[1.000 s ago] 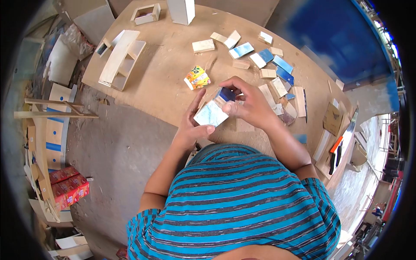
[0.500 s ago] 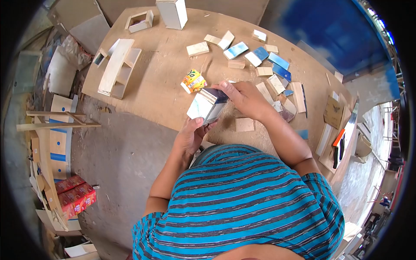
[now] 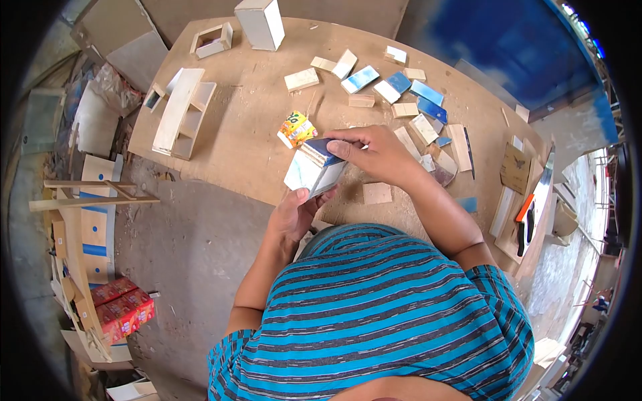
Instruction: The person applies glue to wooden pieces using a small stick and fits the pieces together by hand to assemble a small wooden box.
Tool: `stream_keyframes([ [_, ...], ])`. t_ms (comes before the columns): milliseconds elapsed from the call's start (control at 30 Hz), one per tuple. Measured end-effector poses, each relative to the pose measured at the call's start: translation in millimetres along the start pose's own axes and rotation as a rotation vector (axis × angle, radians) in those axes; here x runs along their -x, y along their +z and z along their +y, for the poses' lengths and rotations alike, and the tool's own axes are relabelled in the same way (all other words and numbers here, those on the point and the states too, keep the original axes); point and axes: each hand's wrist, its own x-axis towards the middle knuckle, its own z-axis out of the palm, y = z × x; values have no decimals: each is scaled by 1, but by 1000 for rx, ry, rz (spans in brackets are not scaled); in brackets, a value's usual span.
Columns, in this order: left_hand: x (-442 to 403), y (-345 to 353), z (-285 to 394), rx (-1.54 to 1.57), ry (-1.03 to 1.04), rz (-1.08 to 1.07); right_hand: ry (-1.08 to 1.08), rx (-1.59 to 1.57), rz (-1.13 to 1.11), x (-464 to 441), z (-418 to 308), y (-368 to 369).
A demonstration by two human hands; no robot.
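My left hand [image 3: 298, 212] grips a small white wooden box [image 3: 305, 172] from below, its thumb on the near side. Along the upper side of the box runs a dark blue face [image 3: 323, 150] with a raw wood edge beside it. My right hand [image 3: 373, 152] is closed on that blue side, thumb on top and index finger stretched along the far edge. Its remaining fingertips are partly hidden. Just beyond the box lies a crumpled yellow snack wrapper [image 3: 295, 129].
Several white, blue and bare wood blocks [image 3: 361, 79] lie scattered across the wooden table [image 3: 247, 134]. A shelf-like wooden piece [image 3: 184, 113] stands at left, a tall white box [image 3: 261, 25] at the back. A handsaw [image 3: 527, 214] with an orange-black handle rests at right.
The box has tilted slightly, so more of its blue face shows. My right hand has shifted a little to the left along it. The whole view has moved slightly.
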Motion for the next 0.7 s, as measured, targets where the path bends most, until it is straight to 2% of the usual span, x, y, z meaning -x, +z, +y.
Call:
stream_keyframes([
  [300, 1, 0, 3, -80, 46, -13, -29, -76, 5, 6, -10, -3],
  [433, 7, 16, 13, -164, 148, -15, -83, -182, -47, 10, -13, -5],
  [533, 11, 27, 19, -258, 262, -28, -242, -255, -72, 16, -15, -6],
  [700, 18, 38, 29, -423, 431, -56, -554, -106, -49, 19, -13, -10],
])
